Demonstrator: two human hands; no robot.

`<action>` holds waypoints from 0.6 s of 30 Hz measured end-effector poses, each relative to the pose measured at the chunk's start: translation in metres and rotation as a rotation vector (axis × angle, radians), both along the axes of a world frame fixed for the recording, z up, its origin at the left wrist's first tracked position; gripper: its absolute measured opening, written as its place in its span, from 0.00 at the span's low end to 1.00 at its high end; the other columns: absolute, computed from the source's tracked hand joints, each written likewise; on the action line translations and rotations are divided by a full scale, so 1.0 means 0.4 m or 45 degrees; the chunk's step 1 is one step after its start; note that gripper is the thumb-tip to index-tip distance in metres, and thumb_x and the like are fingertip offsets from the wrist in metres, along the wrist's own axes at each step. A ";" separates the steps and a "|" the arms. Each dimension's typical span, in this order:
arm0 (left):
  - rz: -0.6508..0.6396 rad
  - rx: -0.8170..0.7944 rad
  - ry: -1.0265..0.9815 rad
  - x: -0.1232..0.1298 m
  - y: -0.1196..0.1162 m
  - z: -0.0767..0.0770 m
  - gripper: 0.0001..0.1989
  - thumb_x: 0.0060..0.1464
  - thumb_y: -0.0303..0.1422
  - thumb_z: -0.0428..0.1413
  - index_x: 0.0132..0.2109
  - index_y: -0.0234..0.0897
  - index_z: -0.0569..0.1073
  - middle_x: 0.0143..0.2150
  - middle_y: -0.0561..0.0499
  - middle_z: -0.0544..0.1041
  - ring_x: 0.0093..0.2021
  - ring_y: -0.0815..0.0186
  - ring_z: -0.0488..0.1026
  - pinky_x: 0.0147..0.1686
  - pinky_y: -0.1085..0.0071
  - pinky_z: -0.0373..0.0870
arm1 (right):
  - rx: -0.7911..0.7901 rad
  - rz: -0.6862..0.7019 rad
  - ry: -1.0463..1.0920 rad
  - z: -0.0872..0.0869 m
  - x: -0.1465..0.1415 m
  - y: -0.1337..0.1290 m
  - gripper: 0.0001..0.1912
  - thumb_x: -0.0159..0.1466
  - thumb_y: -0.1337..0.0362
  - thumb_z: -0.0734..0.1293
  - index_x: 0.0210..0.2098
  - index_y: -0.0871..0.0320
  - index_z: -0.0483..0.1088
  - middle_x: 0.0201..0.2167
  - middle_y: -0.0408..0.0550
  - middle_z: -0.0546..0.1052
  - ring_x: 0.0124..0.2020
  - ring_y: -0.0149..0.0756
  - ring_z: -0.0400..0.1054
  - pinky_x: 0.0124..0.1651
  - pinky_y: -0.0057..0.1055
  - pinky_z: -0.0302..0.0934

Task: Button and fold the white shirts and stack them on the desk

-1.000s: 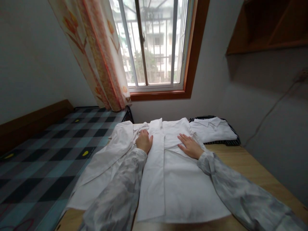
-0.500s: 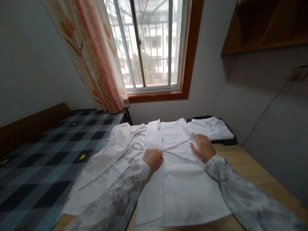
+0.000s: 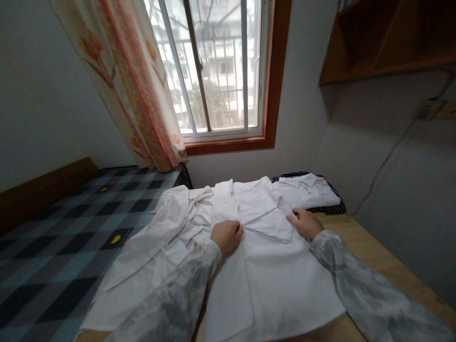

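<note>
A white shirt (image 3: pixel 285 285) lies spread on the wooden table, part of it folded across its upper half. My left hand (image 3: pixel 227 236) is closed on the shirt's layered front, left of its middle; the fingertips are hidden under the fist. At the shirt's right edge my right hand (image 3: pixel 307 223) pinches the fabric between thumb and fingers. Directly left of this shirt lies a second white garment (image 3: pixel 131 266), rumpled and partly under my left sleeve.
A folded white shirt (image 3: pixel 306 190) rests on black striped cloth (image 3: pixel 338 207) at the back right of the wooden table (image 3: pixel 366 242). A checked bed (image 3: pixel 71 247) stands left, below a flowered curtain (image 3: pixel 131 95). A wooden shelf (image 3: pixel 384 42) hangs at upper right.
My right hand has moved slightly outward and down along the shirt's edge, its fingers now closed on the fabric. My left hand keeps its grip. The view has shifted a little.
</note>
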State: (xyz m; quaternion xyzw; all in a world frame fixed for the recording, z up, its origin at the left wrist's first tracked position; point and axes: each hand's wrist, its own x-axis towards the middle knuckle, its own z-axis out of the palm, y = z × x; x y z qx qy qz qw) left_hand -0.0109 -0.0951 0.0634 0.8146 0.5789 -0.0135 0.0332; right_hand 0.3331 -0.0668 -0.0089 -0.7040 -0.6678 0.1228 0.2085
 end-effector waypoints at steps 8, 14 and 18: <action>-0.262 0.217 -0.108 -0.010 0.003 -0.046 0.16 0.72 0.41 0.52 0.47 0.38 0.81 0.52 0.39 0.83 0.55 0.51 0.80 0.57 0.56 0.72 | -0.110 0.192 0.572 0.002 0.026 0.014 0.19 0.59 0.56 0.73 0.46 0.60 0.83 0.44 0.55 0.87 0.44 0.52 0.81 0.45 0.37 0.71; -0.518 0.312 -0.234 -0.038 0.042 -0.127 0.30 0.75 0.45 0.51 0.75 0.35 0.66 0.78 0.38 0.65 0.78 0.50 0.60 0.78 0.47 0.49 | -0.298 0.355 1.143 0.060 -0.010 0.020 0.24 0.57 0.54 0.78 0.50 0.58 0.81 0.44 0.54 0.88 0.46 0.52 0.83 0.48 0.41 0.77; -0.512 0.236 -0.242 -0.042 0.052 -0.147 0.31 0.75 0.46 0.49 0.77 0.37 0.65 0.80 0.39 0.62 0.80 0.49 0.57 0.80 0.45 0.45 | -0.404 0.459 1.107 0.090 -0.083 0.031 0.26 0.54 0.54 0.80 0.50 0.58 0.80 0.36 0.47 0.86 0.38 0.46 0.81 0.40 0.36 0.75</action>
